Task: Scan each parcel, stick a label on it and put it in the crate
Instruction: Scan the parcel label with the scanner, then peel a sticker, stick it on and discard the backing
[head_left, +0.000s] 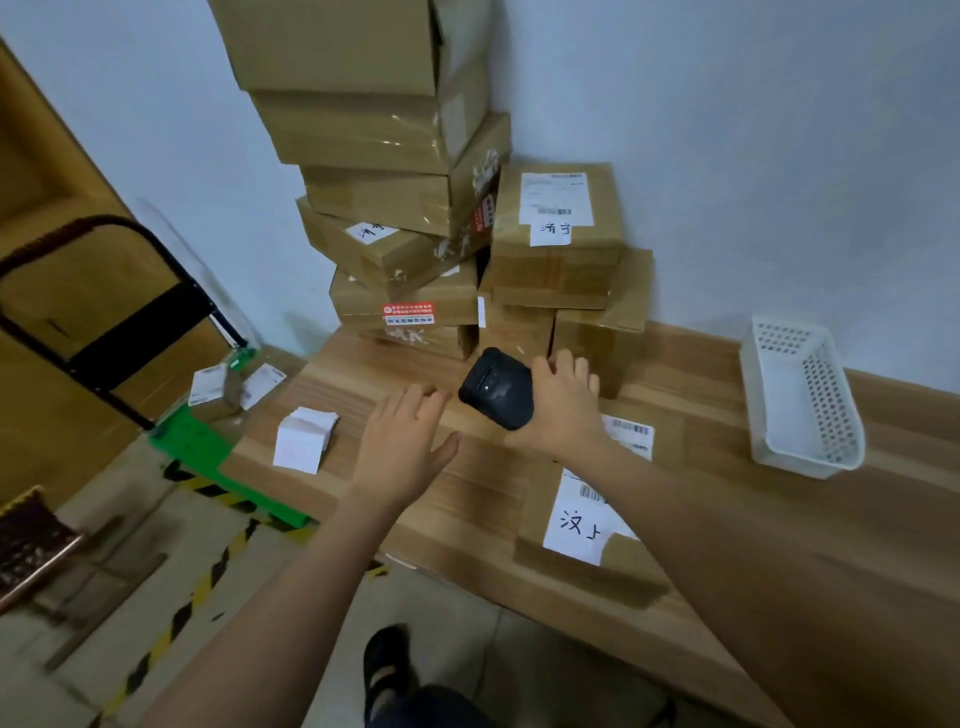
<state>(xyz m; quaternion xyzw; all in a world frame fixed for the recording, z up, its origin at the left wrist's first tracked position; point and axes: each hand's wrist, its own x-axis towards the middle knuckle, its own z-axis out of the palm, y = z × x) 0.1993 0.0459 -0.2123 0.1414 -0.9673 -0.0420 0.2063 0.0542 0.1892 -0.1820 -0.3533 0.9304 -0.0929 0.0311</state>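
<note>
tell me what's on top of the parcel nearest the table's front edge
A white handwritten label lies on the parcel, with a barcoded shipping label behind it. The right forearm covers the rest of its top.

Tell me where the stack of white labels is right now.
In the head view, the stack of white labels lies on the wooden table near its left edge, just left of the open left hand.

On table (701, 374): parcel stack (405, 249) standing far; label pad (306, 439) lying left; crate (810, 410) sitting right; labelled parcel (571, 525) lying near.
</note>
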